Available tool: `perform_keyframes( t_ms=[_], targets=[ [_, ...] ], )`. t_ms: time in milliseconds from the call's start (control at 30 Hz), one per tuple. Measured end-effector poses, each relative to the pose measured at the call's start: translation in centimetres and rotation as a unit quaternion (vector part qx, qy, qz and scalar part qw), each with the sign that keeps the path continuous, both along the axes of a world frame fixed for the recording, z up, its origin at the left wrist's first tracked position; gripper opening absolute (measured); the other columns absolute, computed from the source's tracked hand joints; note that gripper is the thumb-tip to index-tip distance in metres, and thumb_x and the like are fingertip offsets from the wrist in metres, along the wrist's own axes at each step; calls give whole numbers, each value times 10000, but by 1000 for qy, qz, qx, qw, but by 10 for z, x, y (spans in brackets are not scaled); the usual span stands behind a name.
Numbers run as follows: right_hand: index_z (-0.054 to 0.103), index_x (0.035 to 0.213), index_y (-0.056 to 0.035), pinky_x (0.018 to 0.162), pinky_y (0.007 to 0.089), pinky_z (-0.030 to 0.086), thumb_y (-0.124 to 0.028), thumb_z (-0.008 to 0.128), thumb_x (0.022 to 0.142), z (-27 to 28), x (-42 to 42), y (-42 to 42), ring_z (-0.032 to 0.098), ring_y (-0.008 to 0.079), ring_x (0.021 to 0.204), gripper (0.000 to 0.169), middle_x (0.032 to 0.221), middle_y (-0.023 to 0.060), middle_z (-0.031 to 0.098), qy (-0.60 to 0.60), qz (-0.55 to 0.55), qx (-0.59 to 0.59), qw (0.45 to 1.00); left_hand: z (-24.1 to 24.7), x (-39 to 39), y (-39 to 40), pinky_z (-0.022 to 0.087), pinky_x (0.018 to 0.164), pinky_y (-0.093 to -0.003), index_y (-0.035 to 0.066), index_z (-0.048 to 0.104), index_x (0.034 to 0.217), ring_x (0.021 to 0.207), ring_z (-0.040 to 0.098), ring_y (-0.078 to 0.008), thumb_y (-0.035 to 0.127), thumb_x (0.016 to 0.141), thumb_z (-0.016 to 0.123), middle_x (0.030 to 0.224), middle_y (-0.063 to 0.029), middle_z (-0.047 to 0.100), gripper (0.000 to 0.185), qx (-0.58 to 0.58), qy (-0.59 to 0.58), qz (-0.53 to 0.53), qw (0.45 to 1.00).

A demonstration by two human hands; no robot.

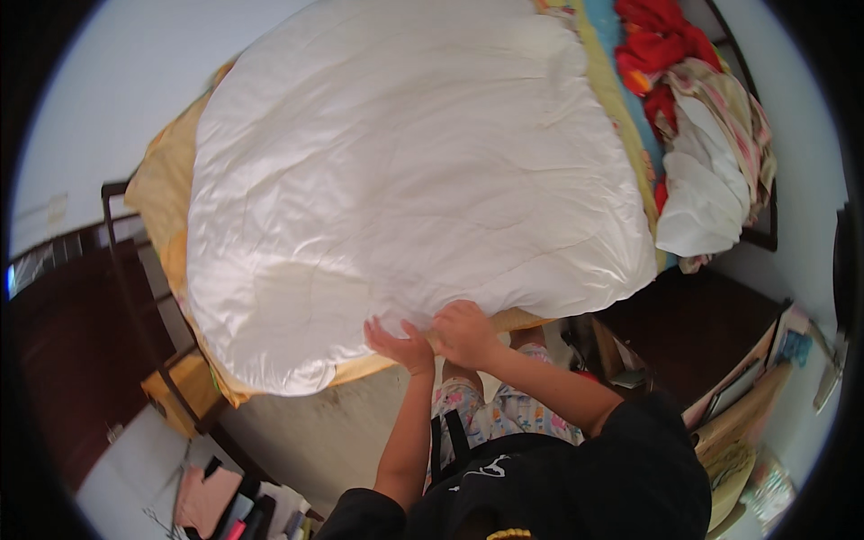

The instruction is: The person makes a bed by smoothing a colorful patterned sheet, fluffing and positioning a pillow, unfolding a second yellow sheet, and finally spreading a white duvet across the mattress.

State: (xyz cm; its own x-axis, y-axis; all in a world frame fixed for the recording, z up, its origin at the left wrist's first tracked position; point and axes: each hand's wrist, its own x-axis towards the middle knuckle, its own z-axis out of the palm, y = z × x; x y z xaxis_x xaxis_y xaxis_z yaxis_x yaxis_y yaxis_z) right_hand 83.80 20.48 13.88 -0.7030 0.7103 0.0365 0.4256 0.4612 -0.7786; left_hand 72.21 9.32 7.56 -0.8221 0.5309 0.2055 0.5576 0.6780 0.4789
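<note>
A white quilt (418, 169) with a satiny sheen and stitched lines lies spread over a bed, its near edge toward me. At that edge, my left hand (403, 345) rests on the quilt with its fingers apart. Just right of it, my right hand (466, 334) is curled over the quilt's edge, gripping the fabric; its fingertips are partly hidden. A yellow-orange sheet (162, 162) shows beneath the quilt on the left and along the front. Small wrinkles run through the quilt near both hands.
Red cloth (658, 40) and a heap of white and striped bedding (709, 169) lie at the bed's right end. A metal bed rail (128, 277) rises at left. A dark desk (695, 324) stands at right. Folded clothes (209, 496) sit at lower left.
</note>
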Motion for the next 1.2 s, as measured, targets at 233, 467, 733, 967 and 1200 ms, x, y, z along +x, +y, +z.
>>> perform_keyframes(
  t_ms=[233, 467, 733, 967, 1200],
  targets=[
    [612, 1109, -161, 909, 379, 413, -129, 624, 731, -71, -6, 3, 540, 257, 1070, 379, 1125, 88, 596, -205, 137, 101, 964, -12, -76, -84, 432, 853, -449, -14, 302, 1371, 1059, 489, -320, 181, 789, 712, 1299, -220, 421, 739, -22, -226, 415, 881],
    [633, 1072, -32, 868, 324, 448, -177, 533, 871, 3, -40, 11, 601, 297, 966, 267, 983, 131, 654, -160, 120, -347, 916, 87, -129, -62, 460, 619, -283, 24, 424, 1333, 722, 534, -160, 87, 800, 683, 954, -79, 612, 596, 205, -177, 395, 878],
    [614, 900, 1, 675, 354, 470, -308, 535, 901, -63, -99, 0, 621, 207, 783, 319, 839, 80, 668, -254, 250, -165, 920, -6, -152, -83, 368, 945, -467, 111, 428, 1368, 1138, 385, -389, 269, 765, 697, 1192, -228, 399, 679, -204, -153, 159, 954],
    [593, 739, -27, 435, 261, 419, -265, 608, 857, -78, -246, -47, 541, 157, 468, 265, 611, 89, 610, -133, 71, -652, 743, -14, -148, -129, 352, 943, -481, 17, 410, 1331, 1128, 377, -401, 248, 773, 689, 1179, -248, 407, 664, 33, -73, 223, 972],
    [562, 661, -30, 353, 273, 393, -296, 577, 767, -127, -298, -87, 487, 184, 379, 287, 545, 106, 571, -121, -244, -643, 716, -16, -215, -209, 445, 817, -440, -60, 473, 1188, 945, 533, -358, 155, 760, 706, 1033, -190, 561, 532, 204, -203, 575, 765]
  ],
)
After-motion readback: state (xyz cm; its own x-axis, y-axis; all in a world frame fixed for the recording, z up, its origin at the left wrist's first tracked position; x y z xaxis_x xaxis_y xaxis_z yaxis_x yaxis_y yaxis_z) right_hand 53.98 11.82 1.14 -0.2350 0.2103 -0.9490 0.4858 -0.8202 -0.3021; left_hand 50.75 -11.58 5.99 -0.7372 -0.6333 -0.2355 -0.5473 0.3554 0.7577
